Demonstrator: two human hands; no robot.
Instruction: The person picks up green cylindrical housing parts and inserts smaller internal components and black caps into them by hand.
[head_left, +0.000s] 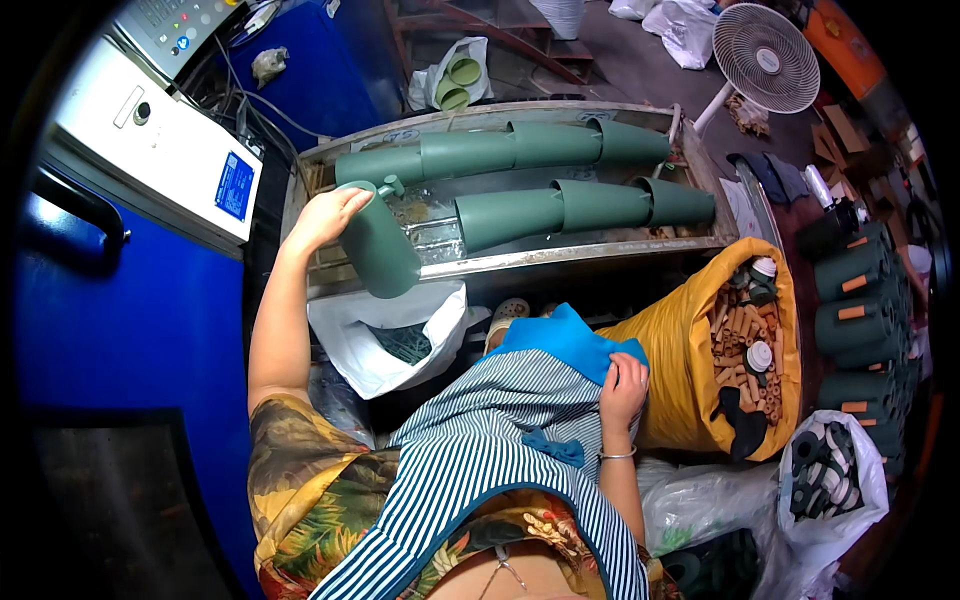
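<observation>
My left hand (330, 215) grips a green plastic cylinder (380, 245) by its upper rim, fingers closed over the edge. The cylinder hangs tilted above the near left part of a metal-framed trough (590, 252). A small green knob-like piece (391, 187) shows beside its rim; whether it is attached I cannot tell. Inside the trough, similar green tapered cylinders (510, 218) lie nested end to end in two rows. At my lap, my right hand (624, 388) is closed on the blue edge of my striped apron (500, 385).
Below the trough stands a white sack (345, 325) with green scraps. To the right are a yellow sack (670, 385) of brown tubes, a white bag (870, 480) of dark parts, and stacked dark green cylinders (850, 325). A fan (765, 60) stands behind; a blue-white machine (150, 150) borders the left.
</observation>
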